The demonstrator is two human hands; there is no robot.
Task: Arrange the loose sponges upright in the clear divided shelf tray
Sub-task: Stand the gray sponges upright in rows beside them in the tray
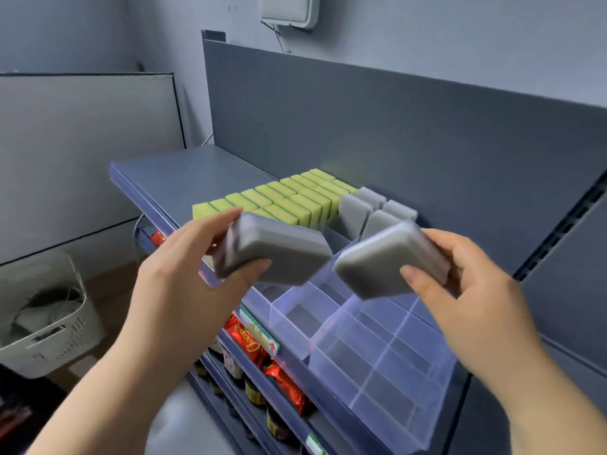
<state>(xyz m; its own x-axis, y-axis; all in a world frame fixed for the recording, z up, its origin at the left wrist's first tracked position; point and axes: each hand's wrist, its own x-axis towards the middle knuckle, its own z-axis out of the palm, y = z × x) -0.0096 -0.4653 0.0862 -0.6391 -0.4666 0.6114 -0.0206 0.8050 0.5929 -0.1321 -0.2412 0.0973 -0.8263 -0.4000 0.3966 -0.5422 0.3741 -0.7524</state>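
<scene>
- Head view, far left: the left hand (184,284) grips a grey sponge (272,254), thumb under its near edge and fingers over the far edge. Its long axis runs roughly 9 to 3 o'clock, broad face up rather than on edge.
- At 12 o'clock from that sponge, yellow-green sponges (279,198) stand upright in two packed rows on the shelf (170,172).
- The clear divided tray (377,356) lies at 5 o'clock from the left hand, with bare compartments directly below both held sponges. Its lanes run about 11 to 5 o'clock.
- Four standing grey sponges (371,211) fill the tray's back end, at 12 o'clock from the gap between the hands.
- The right hand (460,284) pinches a second grey sponge (387,261), thumb on the near face. Its long axis runs 8 to 2 o'clock, tilted flat-side-up.
- Judged from this, the right hand is nearer the grey lanes. Each sponge needs turning onto its edge, broad face across the lane, before going down.
</scene>
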